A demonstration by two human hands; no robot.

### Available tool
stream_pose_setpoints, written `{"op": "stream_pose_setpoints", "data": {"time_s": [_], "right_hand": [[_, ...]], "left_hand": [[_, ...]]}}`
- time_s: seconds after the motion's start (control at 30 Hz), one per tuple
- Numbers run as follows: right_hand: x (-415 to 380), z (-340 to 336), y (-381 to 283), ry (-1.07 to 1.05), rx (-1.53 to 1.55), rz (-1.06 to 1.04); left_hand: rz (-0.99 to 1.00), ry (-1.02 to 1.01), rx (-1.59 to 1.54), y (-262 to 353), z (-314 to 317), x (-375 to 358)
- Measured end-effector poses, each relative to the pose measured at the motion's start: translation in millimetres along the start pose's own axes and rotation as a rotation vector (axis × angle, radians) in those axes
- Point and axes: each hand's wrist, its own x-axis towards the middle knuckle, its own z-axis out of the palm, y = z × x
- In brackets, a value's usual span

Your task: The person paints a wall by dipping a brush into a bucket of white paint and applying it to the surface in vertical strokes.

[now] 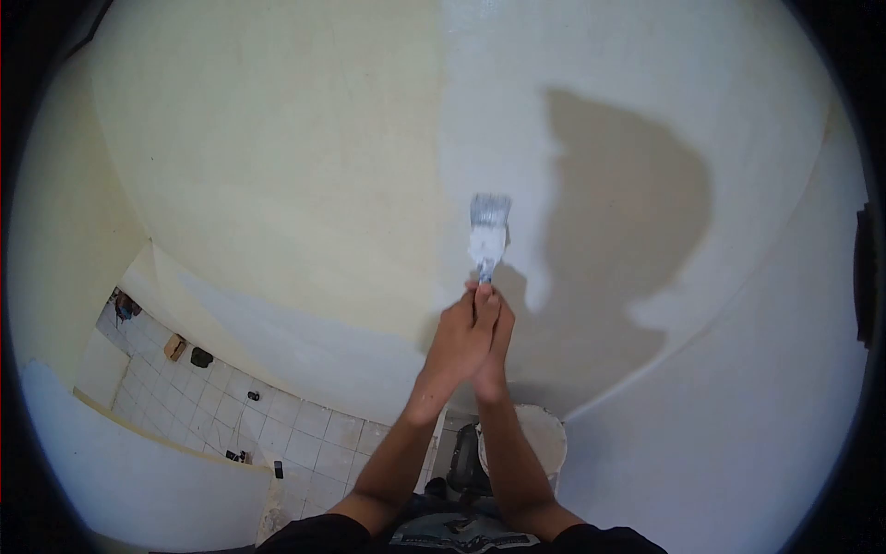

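Note:
A flat paintbrush (489,226) with paint-covered bristles points upward against the wall, on its whitish painted part (498,120). Both of my hands are closed together around its handle. My left hand (452,346) lies over the front, and my right hand (498,355) is just behind and to the right, partly hidden by it. To the left of the brush the wall is pale yellow (295,166), with a vertical edge between the two colours. Below my hands stands a white bucket (544,434), partly covered by my right forearm.
A dark container (469,457) stands beside the bucket. On the tiled floor (305,443) at the lower left lie a brown block (174,347), a dark object (201,357) and several small items. A low wall (166,471) crosses the lower left; another wall rises at the right.

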Motion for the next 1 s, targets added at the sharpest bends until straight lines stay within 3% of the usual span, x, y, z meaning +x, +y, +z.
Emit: {"op": "stream_pose_setpoints", "data": {"time_s": [0.13, 0.27, 0.37, 0.47, 0.53, 0.73, 0.9, 1.0], "right_hand": [[-39.5, -22.7, 41.5, -0.010, 0.045, 0.232], [-70.6, -37.0, 74.1, 0.074, 0.085, 0.370], [-72.6, -41.4, 89.6, 0.074, 0.381, 0.501], [-78.3, -50.7, 99.8, -0.060, 0.107, 0.348], [-77.6, -48.0, 85.5, -0.067, 0.109, 0.314], [-45.2, -18.3, 28.5, -0.027, 0.063, 0.190], [-33.1, -11.2, 4.5, -0.090, 0.077, 0.184], [-31.4, -3.2, -8.3, -0.088, 0.041, 0.056]], "left_hand": [[-0.207, -0.062, 0.059, -37.9, 0.5, -25.3], [-0.264, -0.167, 0.269, -73.3, 7.6, -38.3], [-0.284, -0.248, 0.378, -99.5, 10.8, -32.6], [-0.270, -0.273, 0.344, -107.1, 8.4, -36.6], [-0.307, -0.235, 0.250, -68.6, -2.0, -40.8], [-0.136, -0.048, 0.021, -13.7, -6.7, -33.4], [-0.084, -0.034, 0.070, 6.2, -13.3, -31.2], [0.003, -0.010, 0.090, 5.9, -15.1, -30.0]]}}
